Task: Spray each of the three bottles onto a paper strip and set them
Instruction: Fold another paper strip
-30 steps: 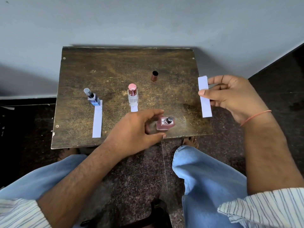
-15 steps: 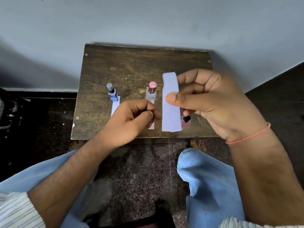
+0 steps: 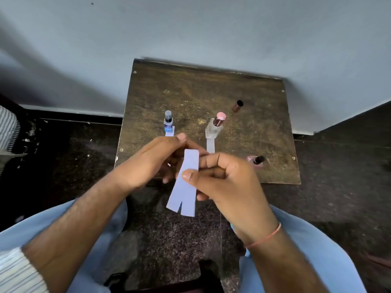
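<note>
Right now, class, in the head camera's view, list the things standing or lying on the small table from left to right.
Blue bottle → clear bottle with pink cap → loose brown cap → pink bottle lying on its side.

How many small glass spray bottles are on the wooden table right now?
3: blue bottle at left, clear pink-capped bottle in the middle, pink uncapped bottle near right, partly hidden by the right hand.
</note>
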A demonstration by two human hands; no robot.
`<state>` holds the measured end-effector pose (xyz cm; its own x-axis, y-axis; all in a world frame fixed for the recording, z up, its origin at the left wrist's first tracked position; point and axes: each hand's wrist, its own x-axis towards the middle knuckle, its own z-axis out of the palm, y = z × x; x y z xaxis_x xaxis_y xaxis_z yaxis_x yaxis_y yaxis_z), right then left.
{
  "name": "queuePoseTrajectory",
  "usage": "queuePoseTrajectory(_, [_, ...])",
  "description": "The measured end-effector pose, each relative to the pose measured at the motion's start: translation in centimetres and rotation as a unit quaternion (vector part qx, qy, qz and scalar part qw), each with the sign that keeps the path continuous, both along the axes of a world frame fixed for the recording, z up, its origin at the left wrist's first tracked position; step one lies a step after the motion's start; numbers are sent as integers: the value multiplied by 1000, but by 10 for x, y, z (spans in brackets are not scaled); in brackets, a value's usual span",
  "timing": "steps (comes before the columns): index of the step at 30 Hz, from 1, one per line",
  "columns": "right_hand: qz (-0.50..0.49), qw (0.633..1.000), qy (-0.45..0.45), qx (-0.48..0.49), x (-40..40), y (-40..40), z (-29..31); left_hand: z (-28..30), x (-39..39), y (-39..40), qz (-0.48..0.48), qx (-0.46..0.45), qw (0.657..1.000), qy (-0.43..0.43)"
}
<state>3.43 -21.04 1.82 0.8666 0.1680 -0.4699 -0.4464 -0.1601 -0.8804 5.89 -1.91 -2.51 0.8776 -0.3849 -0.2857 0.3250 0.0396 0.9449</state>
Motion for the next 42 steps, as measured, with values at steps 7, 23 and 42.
queuePoseTrajectory(7, [-4,1000,-14,11,7,16,-34,-1,-5,3,-47,59,997,24])
queuePoseTrajectory(23, [293,859,-341,-244,21,-9,-56,-15,13,-9,155,-19,965,210])
queuePoseTrajectory(42, [271,874,-345,-211,31,-21,-60,-18,10,-13,113,2,973,201])
